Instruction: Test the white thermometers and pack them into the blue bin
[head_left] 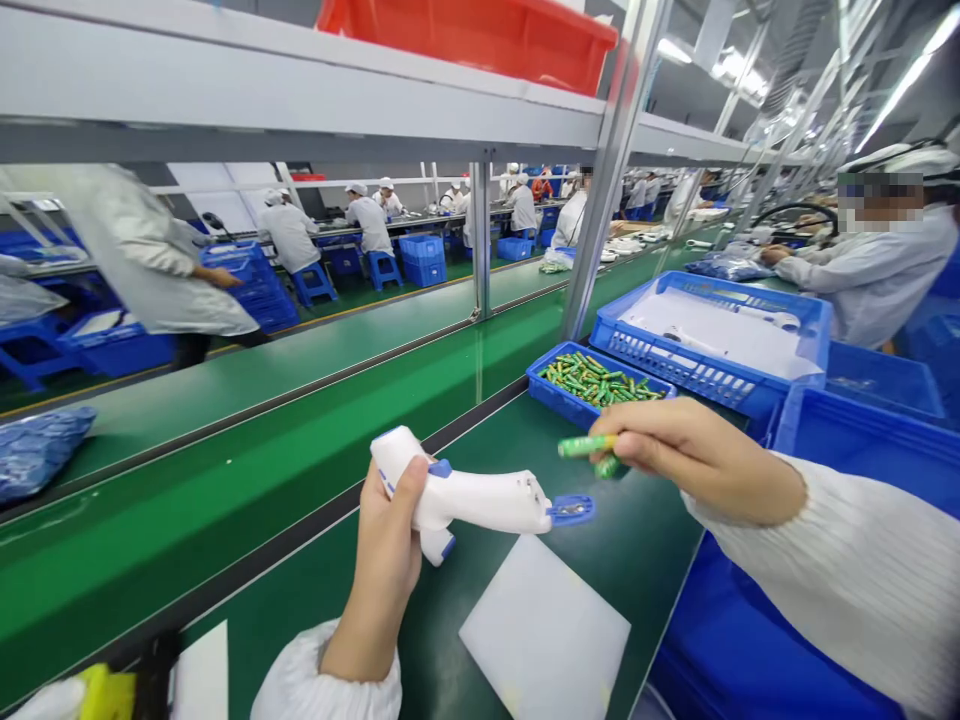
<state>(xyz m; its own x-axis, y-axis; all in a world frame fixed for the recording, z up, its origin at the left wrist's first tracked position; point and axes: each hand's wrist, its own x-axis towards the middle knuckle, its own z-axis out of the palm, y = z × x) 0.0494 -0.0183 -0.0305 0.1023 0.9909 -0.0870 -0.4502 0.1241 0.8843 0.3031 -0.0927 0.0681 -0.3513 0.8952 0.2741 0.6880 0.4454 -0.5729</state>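
Note:
My left hand (390, 545) grips the head end of a white gun-shaped thermometer (480, 497), held level over the green table, its blue battery door (571, 510) hanging open at the right end. Just above that door my right hand (686, 450) pinches green batteries (589, 447), one pointing left and another below it. Behind them a small blue bin (559, 393) holds several more green batteries.
A white square sheet (546, 630) lies on the table below the thermometer. Blue crates (750, 395) stand at right, one with white thermometers. A green conveyor belt (247, 440) runs diagonally behind. A co-worker in white sits at far right; others work in the background.

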